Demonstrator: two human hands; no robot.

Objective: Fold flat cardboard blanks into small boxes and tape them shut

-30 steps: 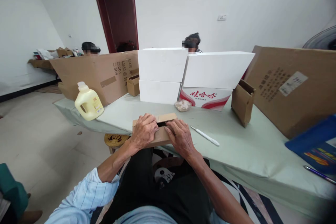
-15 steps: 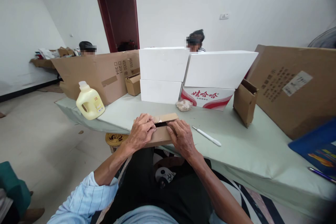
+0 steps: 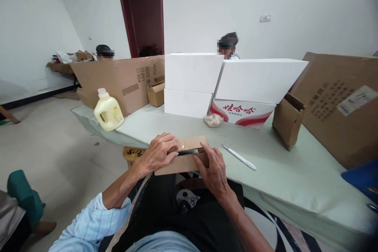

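Observation:
A small brown cardboard box [image 3: 180, 164] is at the table's near edge, a dark gap showing between its front wall and a raised flap. My left hand [image 3: 161, 150] grips its left part with bent fingers. On its right part, my right hand [image 3: 212, 165] has the thumb against the front wall and the fingers on the flap side. To the right of the box, a white craft knife [image 3: 239, 158] lies on the table. A clear plastic bag with pale contents [image 3: 214, 120] sits beyond the box. What is inside the box cannot be seen.
White boxes [image 3: 189, 102] stand across the table, with a red-lettered carton [image 3: 240, 114]. Large cardboard sheets [image 3: 118, 82] flank them. A yellow jug [image 3: 108, 110] is at the left edge; a narrow brown box [image 3: 288, 121] stands right. Two people sit behind the boxes.
The view has swung slightly left, so everything appears shifted right. The gap between the box's flap and front wall looks wider, and my right fingers have lifted a little.

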